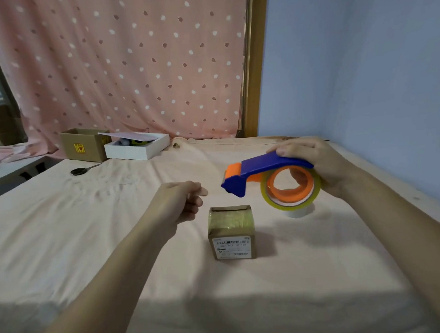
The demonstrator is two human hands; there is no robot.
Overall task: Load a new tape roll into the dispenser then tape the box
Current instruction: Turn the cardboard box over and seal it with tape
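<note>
We see the right hand (pixel 314 165) wrapped around the blue dispenser (pixel 263 172), its fingers closed through the orange hub carrying the tape roll (pixel 291 187), held above the worktop (pixel 89 238). The left hand (pixel 182 202) hovers loosely curled, gripping nothing, just beside the small box (pixel 232 232), which stands on the worktop below the dispenser's nose.

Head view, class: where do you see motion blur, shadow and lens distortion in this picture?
Head view: the left hand is smeared by motion, while the small box stays fairly sharp; a dark shadow band crosses the near edge of the tablecloth; the wide-angle lens bows the wooden frame.
</note>
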